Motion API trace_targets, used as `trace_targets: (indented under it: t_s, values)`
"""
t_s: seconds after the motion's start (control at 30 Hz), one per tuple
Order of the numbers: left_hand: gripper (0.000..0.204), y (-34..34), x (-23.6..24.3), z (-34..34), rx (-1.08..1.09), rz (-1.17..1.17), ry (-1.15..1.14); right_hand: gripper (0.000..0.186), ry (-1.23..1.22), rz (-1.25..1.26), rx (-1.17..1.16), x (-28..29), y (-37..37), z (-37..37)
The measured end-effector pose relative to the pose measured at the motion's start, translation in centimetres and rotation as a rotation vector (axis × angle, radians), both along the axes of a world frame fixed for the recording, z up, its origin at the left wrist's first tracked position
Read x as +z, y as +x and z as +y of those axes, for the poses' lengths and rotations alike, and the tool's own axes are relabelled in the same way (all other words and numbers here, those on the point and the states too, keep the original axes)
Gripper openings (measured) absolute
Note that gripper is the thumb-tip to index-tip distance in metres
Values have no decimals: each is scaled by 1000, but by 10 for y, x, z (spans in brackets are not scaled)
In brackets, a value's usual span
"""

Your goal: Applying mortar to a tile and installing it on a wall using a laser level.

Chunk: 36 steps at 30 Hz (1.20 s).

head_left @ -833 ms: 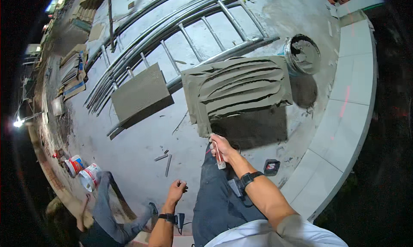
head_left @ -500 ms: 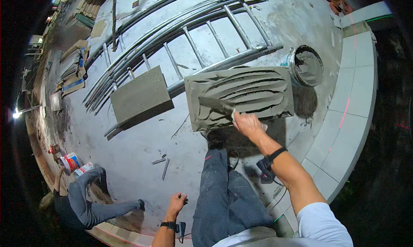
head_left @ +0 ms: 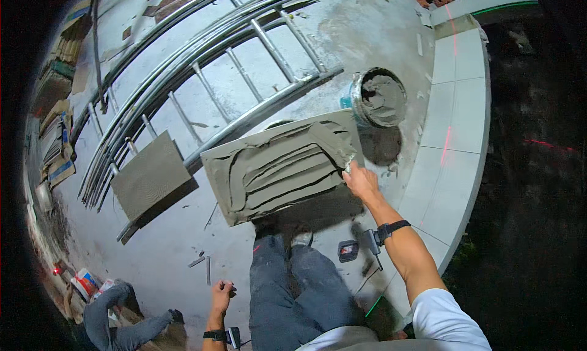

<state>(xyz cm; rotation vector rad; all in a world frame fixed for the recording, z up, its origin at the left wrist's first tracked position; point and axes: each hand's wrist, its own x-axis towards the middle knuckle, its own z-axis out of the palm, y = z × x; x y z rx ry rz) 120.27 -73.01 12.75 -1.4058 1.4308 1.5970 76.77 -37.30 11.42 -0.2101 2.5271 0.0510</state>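
My right hand (head_left: 362, 181) is closed around the handle of a trowel (head_left: 330, 142). The mortar-smeared blade lies flat on a large rectangular tile, near its right end. Grey mortar (head_left: 284, 167) covers most of that tile (head_left: 217, 175), drawn into long ridges. Beyond its far right corner stands a bucket (head_left: 359, 109) with more grey mortar (head_left: 385, 100) inside. My left hand (head_left: 222, 295) hovers low, left of my legs, its fingers curled; whether anything is in them is hidden.
Metal scaffold frames (head_left: 296, 87) lie across the floor behind the tile. Another tile (head_left: 151, 177) rests on their left end. A tiled ledge (head_left: 449, 112) with red laser lines curves along the right. A co-worker (head_left: 107, 308) crouches lower left. A black device (head_left: 348, 251) sits near my feet.
The trowel has moved from the left part of the mortar to the tile's right end, and the ridges have changed shape. The whole view has shifted and turned.
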Motion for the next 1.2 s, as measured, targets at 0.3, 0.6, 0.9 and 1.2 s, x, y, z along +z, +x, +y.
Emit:
trace_targets:
  t_s: [0.3, 0.6, 0.9, 1.2]
  values:
    - [21, -36, -1, 29, -34, -31, -5, 36, 47, 8, 45, 7, -78, 85]
    - [20, -81, 18, 137, 6, -178, -78, 41, -467, -421, -397, -54, -131, 210]
    - [18, -86, 38, 185, -18, -182, -53, 35, -709, -449, -479, 0, -119, 212]
    - [21, -66, 31, 167, -84, 52, -78, 42, -564, -840, -738, 5, -17, 213]
